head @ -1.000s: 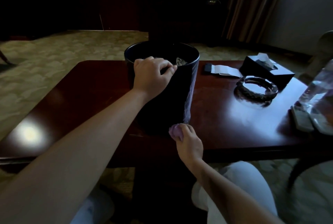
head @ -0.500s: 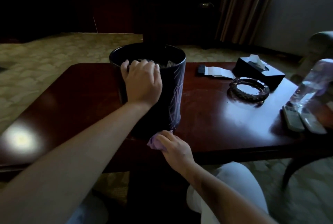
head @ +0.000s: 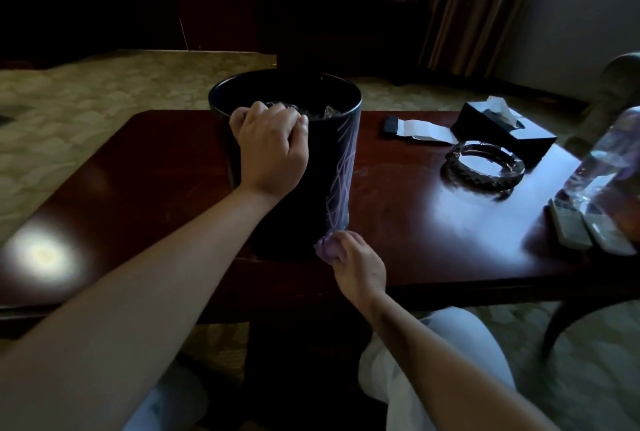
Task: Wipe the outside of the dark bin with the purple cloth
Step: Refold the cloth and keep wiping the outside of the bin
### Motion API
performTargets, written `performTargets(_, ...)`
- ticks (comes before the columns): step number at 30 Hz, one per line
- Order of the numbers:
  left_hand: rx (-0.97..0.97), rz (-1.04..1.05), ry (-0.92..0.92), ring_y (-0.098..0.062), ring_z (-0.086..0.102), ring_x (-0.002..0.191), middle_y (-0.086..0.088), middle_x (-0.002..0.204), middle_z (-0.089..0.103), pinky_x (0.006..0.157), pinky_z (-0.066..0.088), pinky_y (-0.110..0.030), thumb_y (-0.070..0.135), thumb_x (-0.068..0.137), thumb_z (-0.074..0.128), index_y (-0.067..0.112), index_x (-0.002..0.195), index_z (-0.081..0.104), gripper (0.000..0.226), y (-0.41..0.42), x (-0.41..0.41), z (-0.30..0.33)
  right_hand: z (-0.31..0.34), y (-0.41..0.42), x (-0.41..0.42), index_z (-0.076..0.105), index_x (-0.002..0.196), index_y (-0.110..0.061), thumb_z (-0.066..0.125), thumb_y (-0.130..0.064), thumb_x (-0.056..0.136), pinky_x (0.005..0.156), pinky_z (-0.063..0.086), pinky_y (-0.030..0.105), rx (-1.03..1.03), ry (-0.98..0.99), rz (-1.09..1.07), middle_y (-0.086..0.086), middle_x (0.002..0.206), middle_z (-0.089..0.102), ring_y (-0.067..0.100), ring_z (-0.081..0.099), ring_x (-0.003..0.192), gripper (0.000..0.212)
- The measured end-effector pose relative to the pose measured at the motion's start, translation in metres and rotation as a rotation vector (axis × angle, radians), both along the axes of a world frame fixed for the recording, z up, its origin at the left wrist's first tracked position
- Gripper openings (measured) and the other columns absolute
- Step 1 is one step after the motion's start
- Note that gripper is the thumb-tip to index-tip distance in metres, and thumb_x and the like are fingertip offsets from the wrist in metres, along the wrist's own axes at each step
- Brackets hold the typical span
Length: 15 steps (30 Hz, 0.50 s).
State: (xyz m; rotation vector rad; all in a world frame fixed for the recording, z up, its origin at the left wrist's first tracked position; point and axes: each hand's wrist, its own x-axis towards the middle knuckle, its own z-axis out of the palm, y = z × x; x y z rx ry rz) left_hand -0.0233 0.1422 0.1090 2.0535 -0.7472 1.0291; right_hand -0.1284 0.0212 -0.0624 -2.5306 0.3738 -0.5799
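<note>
Dark bin is standing upright on the surface, toward its left-middle, with some crumpled clear liner or rubbish showing inside the rim. We are steadying it with our left hand, whose fingers are curling over the near rim while the palm is lying against the outer wall. Our right hand is bunching the purple cloth in curled fingers and pressing it against the wall at the very bottom, just above the surface.

To do this stroke well, we are judging that the cloth should be travelling up the wall in long overlapping passes, with the left hand turning the bin a little between passes so the far side gets reached (the streaky sheen on the right flank suggests where the wiping is already showing). Pressure should be staying light enough that the bin is not tipping or sliding on the polished top.

Around us, the surface is glossy dark red wood, carrying a glass ashtray, a black tissue box, a clear plastic bottle and two remote controls. Beyond are lying patterned carpet, a brown curtain and a deeply shadowed wall.
</note>
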Motion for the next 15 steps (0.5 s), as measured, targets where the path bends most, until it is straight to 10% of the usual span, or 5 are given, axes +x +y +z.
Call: performTargets(15,-0.009,-0.01,-0.026,-0.012,0.04,0.068,0.011,0.059,0.037,0.081,0.024,-0.03,0.023,0.088,0.045,0.017,0.056,0.044,0.032,0.004,0.003,-0.001,0.012,-0.005,-0.004,0.061,0.099,-0.034,0.063,-0.025,0.085,0.071,0.041,0.019,0.11,0.069,-0.014,-0.016,0.097,0.061,0.004,0.06,0.089,0.017)
